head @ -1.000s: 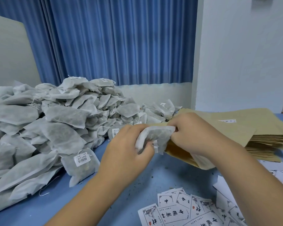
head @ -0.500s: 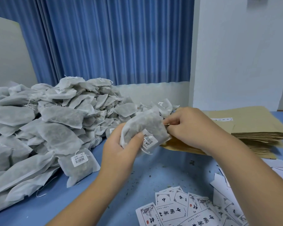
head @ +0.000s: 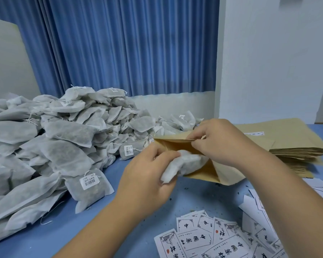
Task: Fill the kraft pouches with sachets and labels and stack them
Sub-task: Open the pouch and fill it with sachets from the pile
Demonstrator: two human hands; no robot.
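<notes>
packing workroom | sachet heap [head: 63, 136] | kraft pouch stack [head: 296, 151] | printed labels [head: 203, 239]

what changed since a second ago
The left hand brought the sachet down from beside the right hand and now pushes it into the kraft pouch, whose mouth the right hand pinches open. The sachet heap, pouch stack and labels stayed put.

Head cam, my read. Both forearms bare, entering from bottom edge: left from lower centre, right from lower right corner. Left hand [head: 147, 177]: back toward camera, fingers curled round sachet [head: 186, 163], thumb over its top. Right hand [head: 220, 142]: higher and to right of left, knuckles up, wrist bent down, thumb and forefinger pinching upper lip of pouch [head: 229, 175]. Hands close together; I cannot tell if they touch.
</notes>
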